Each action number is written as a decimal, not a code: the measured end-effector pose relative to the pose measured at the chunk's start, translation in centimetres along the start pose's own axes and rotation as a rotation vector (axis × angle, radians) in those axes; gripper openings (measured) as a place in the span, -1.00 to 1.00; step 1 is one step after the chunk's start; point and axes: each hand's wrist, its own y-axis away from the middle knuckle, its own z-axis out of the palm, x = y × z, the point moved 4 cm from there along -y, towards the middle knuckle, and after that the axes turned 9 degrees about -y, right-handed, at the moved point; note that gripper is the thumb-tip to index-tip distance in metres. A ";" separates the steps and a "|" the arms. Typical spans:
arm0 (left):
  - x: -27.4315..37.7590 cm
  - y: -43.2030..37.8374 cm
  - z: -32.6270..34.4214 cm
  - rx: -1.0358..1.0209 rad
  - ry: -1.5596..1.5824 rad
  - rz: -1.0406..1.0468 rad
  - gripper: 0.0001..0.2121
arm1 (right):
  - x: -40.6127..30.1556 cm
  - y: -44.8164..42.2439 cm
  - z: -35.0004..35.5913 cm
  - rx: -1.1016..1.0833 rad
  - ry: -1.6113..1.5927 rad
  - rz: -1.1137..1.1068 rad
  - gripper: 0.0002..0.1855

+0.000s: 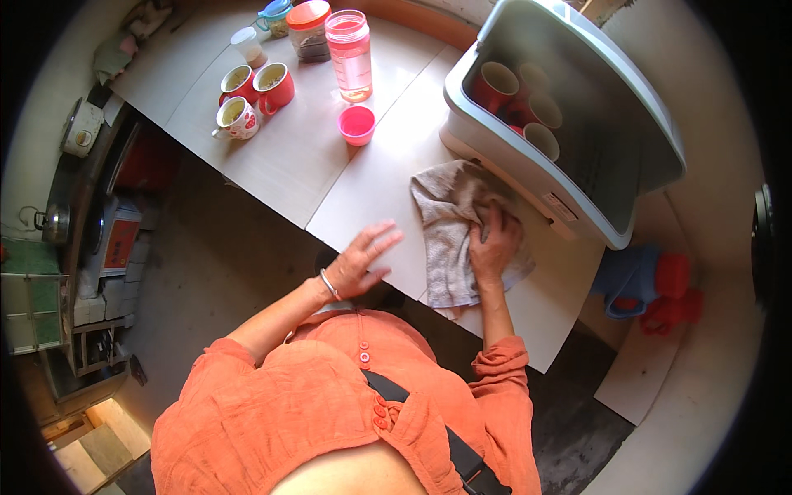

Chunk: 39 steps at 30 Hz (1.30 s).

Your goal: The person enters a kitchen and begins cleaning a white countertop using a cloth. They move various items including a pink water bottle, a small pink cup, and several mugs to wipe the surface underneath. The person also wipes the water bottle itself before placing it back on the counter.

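My right hand [497,244] rests on a crumpled grey cloth [448,223] spread on the white tabletop [334,204]. Its fingers press into the folds, and the fingertips are partly hidden there. My left hand [362,260], a bangle at its wrist, hovers by the table's front edge with fingers apart, slightly blurred and holding nothing. Just beyond the cloth stands a pale plastic cabinet [495,151] with a dark see-through front. Inside it are several red cups [495,86] with light interiors.
A pink bottle [351,59] and pink cup [356,125] stand mid-table. Two red mugs [274,86] and a patterned white mug [237,119] hold liquid. Behind are a red-lidded jar [310,34], a small white-lidded container [249,47] and a blue-lidded jar [276,17]. Blue jugs [631,278] sit right.
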 end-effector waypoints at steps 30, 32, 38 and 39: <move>-18.4 -10.8 -10.6 0.425 -0.016 -0.195 0.00 | -17.6 -3.0 11.8 -0.122 -0.358 0.046 -0.25; -18.6 -8.8 -11.8 0.436 -0.042 -0.230 0.00 | -18.6 -3.7 13.2 -0.260 -0.426 0.012 -0.30; -18.1 -3.5 -13.2 0.453 -0.036 -0.364 -0.01 | -12.6 -13.0 16.8 -0.040 -0.355 0.168 -0.33; -18.1 -3.0 -13.2 0.459 -0.016 -0.378 -0.01 | -11.5 -14.6 17.6 -0.022 -0.329 0.203 -0.33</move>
